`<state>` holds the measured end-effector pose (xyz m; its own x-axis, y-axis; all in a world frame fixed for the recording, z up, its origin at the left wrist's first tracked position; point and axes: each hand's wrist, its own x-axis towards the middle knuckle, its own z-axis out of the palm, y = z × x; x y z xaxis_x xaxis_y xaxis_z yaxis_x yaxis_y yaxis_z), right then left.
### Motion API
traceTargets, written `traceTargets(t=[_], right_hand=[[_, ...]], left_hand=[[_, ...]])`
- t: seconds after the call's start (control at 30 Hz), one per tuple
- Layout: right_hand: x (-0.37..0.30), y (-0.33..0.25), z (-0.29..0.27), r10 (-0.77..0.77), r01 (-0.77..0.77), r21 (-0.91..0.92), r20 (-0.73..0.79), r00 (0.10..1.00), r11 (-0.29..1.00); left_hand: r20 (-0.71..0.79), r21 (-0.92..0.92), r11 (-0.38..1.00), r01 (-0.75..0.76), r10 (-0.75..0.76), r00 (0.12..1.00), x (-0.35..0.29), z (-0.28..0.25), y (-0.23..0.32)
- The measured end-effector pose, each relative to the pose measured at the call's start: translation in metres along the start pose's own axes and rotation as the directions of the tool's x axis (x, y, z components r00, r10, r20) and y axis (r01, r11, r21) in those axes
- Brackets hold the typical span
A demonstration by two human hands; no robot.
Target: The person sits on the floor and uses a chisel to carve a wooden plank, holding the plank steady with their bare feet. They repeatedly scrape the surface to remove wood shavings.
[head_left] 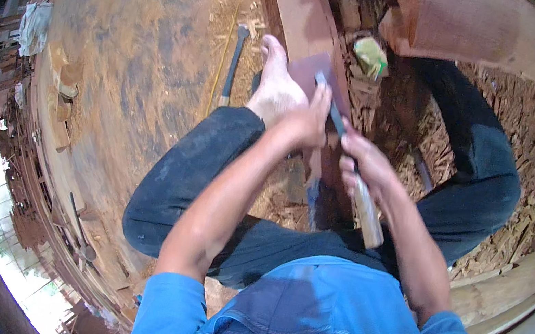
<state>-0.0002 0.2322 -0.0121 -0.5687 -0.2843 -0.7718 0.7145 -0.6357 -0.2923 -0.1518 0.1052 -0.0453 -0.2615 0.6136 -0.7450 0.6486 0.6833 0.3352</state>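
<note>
A long chisel (337, 119) slants over a reddish wooden beam (302, 6), its blade end pointing away from me. My right hand (372, 163) is wrapped round its upper part, and the pale wooden handle sticks out below toward my lap. Nearer the tip, the fingers of my left hand (307, 123) press on the blade. The tip lies over a darker, purplish flat patch (306, 68) of the beam; I cannot tell whether it cuts in. My bare foot (278, 93) rests against the beam's left side.
Left of my foot lies a dark long-handled tool (236, 58), with a yellow cord (236, 10) beside it. A yellow-green crumpled packet (370, 56) sits among wood chips (491, 245) to the right. A thick timber (474, 32) crosses the far right.
</note>
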Motion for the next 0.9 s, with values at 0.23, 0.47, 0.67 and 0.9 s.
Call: traceTargets(t=[0.23, 0.47, 0.67, 0.9], right_hand=[[0.008, -0.009, 0.001, 0.020, -0.020, 0.004, 0.013, 1.000, 1.000], [0.018, -0.019, 0.002, -0.010, 0.011, -0.011, 0.053, 0.999, 1.000], [-0.003, 0.008, -0.008, 0.009, -0.011, 0.052, 0.035, 0.999, 0.999], [0.017, -0.026, 0.010, -0.001, 0.001, 0.035, -0.006, 1.000, 0.999]], left_hand=[[-0.010, -0.002, 0.999, -0.040, 0.040, 0.999, 0.003, -0.012, -0.015], [-0.138, -0.036, 0.999, -0.004, -0.001, 0.990, 0.018, -0.019, -0.026], [0.060, -0.048, 0.999, -0.018, 0.021, 0.998, -0.010, 0.003, 0.009], [-0.114, -0.053, 0.998, -0.022, 0.016, 0.993, 0.017, -0.021, -0.025]])
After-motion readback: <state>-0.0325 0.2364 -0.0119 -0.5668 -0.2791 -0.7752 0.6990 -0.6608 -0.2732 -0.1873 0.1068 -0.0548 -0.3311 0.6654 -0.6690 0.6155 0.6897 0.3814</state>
